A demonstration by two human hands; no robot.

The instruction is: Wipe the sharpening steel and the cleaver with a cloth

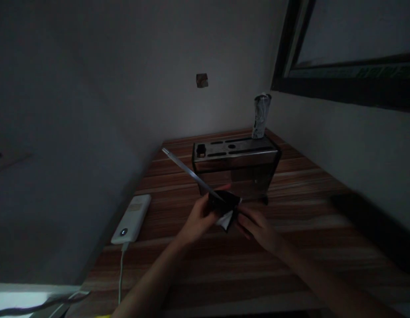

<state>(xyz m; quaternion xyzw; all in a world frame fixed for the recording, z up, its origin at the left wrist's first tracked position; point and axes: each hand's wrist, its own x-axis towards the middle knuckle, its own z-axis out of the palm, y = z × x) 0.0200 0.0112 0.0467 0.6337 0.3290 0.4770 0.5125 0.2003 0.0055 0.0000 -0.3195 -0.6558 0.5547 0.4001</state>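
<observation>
In the dim head view, my left hand is closed around a dark, folded piece that looks like cloth or a pouch, with a white patch on its lower side. My right hand pinches the right edge of the same piece. A long thin silver rod slants up and left, its lower end against or inside the dark piece; I cannot tell which. Just beyond both hands stands a metal-topped holder with slots and holes in its top.
A wrapped, upright object is at the holder's back right corner. To the left, a white power bank lies on the wood-grain table with a cable plugged in. A long dark object lies along the right wall.
</observation>
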